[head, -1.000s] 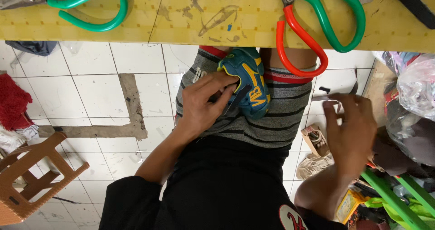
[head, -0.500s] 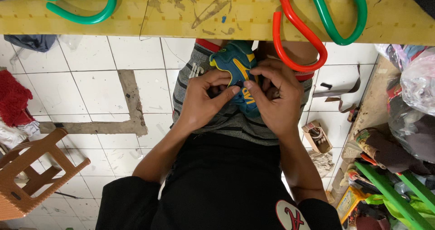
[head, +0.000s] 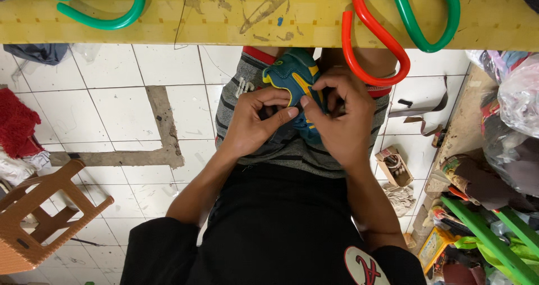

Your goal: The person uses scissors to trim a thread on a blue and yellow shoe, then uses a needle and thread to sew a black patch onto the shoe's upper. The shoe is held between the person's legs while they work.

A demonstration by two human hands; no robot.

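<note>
White floor tiles (head: 112, 111) lie below a yellow bench (head: 224, 15). Left hand (head: 255, 122) cups and pinches the blue-and-yellow shoe piece (head: 292, 77) against the striped shirt (head: 236, 94); right hand (head: 339, 116) pinches its edge — fingertips pressed together. Judgement: keep both grips close to the seam, work held steady. Red-and-green scissors (head: 393, 26) rest on the bench above — clear of the fingers.

Black short sleeves, black top, grey striped shorts with red trim.
</note>
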